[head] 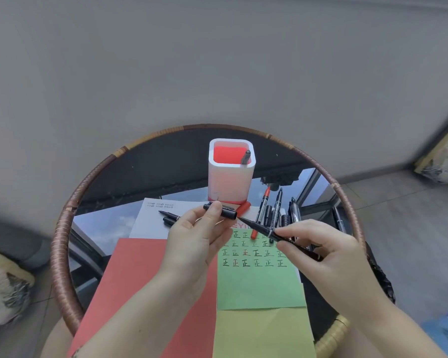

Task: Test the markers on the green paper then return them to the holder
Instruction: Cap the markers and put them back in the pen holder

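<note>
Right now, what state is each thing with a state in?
Left hand: holding black cap, off the marker.
Right hand: holding uncapped black marker, tip toward the cap.
Holder: upright, one marker inside.
Green paper: flat, rows of test marks.
Red marker: lying uncapped.

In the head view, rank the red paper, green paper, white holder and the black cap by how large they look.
1. red paper
2. green paper
3. white holder
4. black cap in the left hand
</note>
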Tool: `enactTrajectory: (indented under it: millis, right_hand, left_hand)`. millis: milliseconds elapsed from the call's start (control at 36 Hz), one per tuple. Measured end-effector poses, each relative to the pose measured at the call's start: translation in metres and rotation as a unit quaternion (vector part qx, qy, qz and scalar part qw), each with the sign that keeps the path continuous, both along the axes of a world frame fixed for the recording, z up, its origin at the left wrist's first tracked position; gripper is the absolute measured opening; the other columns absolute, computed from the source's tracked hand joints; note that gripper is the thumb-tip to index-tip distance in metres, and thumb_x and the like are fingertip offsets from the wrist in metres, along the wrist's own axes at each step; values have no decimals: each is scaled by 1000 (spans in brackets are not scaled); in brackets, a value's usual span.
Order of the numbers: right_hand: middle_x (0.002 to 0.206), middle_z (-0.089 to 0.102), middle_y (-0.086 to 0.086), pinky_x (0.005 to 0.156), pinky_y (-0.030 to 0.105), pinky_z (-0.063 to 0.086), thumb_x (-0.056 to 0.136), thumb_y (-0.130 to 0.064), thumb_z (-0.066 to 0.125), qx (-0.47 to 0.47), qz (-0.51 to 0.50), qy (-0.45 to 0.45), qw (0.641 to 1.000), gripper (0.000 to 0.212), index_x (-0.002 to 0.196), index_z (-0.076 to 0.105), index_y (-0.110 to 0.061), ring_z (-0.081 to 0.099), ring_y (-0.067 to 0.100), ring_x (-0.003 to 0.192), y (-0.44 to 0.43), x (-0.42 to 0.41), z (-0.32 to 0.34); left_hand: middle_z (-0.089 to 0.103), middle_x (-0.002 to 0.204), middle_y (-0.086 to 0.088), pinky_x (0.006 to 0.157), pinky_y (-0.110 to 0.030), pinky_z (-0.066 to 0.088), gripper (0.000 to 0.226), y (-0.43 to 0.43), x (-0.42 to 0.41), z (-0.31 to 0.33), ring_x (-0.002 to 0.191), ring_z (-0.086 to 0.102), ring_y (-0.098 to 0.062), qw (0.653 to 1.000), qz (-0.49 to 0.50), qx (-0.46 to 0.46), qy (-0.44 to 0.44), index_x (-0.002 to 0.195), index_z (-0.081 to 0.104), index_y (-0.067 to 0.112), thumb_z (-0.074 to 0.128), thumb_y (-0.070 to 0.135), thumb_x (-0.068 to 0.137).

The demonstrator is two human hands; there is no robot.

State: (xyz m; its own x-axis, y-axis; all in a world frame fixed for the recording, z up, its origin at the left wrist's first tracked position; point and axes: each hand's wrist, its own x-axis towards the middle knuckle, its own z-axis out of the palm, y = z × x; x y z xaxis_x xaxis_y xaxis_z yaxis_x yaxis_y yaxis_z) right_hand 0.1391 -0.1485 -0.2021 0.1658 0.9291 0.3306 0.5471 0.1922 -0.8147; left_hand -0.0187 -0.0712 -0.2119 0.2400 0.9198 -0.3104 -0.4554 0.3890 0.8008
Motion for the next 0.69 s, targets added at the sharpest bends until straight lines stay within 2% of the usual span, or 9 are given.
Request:
enactTrajectory:
  millis: [222, 278, 333, 361, 417, 500, 611, 694]
  right_hand:
    - [93, 66, -22, 68, 5, 43, 72, -5, 74, 25, -1, -26, 999, 32, 83, 69, -35, 62, -3, 84, -1, 4, -2]
    - [88, 68, -18, 68, 7, 46, 73, -12, 74, 45, -4, -52, 998, 23, 84, 70, -31, 63, -2, 82, 0, 4, -1]
    - [78, 67, -16, 62, 15, 50, 76, -26, 68, 87, -10, -132, 987, 9, 84, 72, -24, 64, 5, 69, 0, 5, -3]
    - [77, 66, -14, 56, 20, 50, 78, -29, 64, 113, -20, -178, 977, 13, 83, 73, -20, 62, 8, 59, -1, 6, -5]
    - [72, 64, -7, 48, 21, 45, 80, -29, 63, 157, -37, -222, 962, 18, 79, 73, -13, 53, 15, 46, -1, 8, -9]
    - [67, 61, -2, 45, 17, 39, 80, -25, 65, 197, -57, -221, 953, 18, 78, 74, -9, 46, 16, 43, -2, 9, -9]
    - [65, 62, 3, 42, 27, 40, 78, -22, 67, 211, -61, -171, 960, 14, 78, 74, -10, 52, 22, 44, -1, 6, -6]
    - [65, 61, -1, 49, 18, 42, 74, -23, 69, 186, -47, -106, 976, 8, 80, 71, -19, 55, 9, 56, 0, 3, 4]
  left_hand:
    - [74, 76, 4, 60, -15, 54, 7, -9, 8, 7, 69, 69, -7, 998, -22, 47, 38, 85, 59, 10, 60, 17, 83]
    - [73, 75, 4, 60, -16, 55, 3, -14, 11, 7, 66, 70, -9, 997, -23, 59, 52, 83, 59, 10, 61, 11, 83]
    - [73, 72, 0, 58, -17, 54, 5, -19, 14, 6, 66, 70, -13, 994, -25, 74, 71, 84, 58, 9, 63, 9, 82]
    - [73, 72, -3, 57, -17, 53, 6, -21, 15, 5, 66, 70, -14, 993, -27, 83, 77, 83, 58, 9, 64, 9, 82]
    - [73, 73, -7, 58, -18, 53, 7, -24, 16, 5, 68, 71, -17, 992, -31, 94, 77, 80, 58, 10, 65, 9, 81]
    - [73, 76, -9, 61, -20, 54, 8, -23, 16, 9, 71, 71, -20, 991, -51, 106, 58, 78, 58, 10, 66, 10, 78]
    - [71, 74, -13, 61, -22, 54, 13, -21, 17, 18, 67, 70, -21, 986, -80, 140, 28, 76, 58, 8, 67, 13, 69]
    - [71, 70, -11, 61, -25, 55, 19, -17, 17, 24, 64, 70, -22, 978, -95, 186, 24, 76, 57, 5, 67, 15, 63]
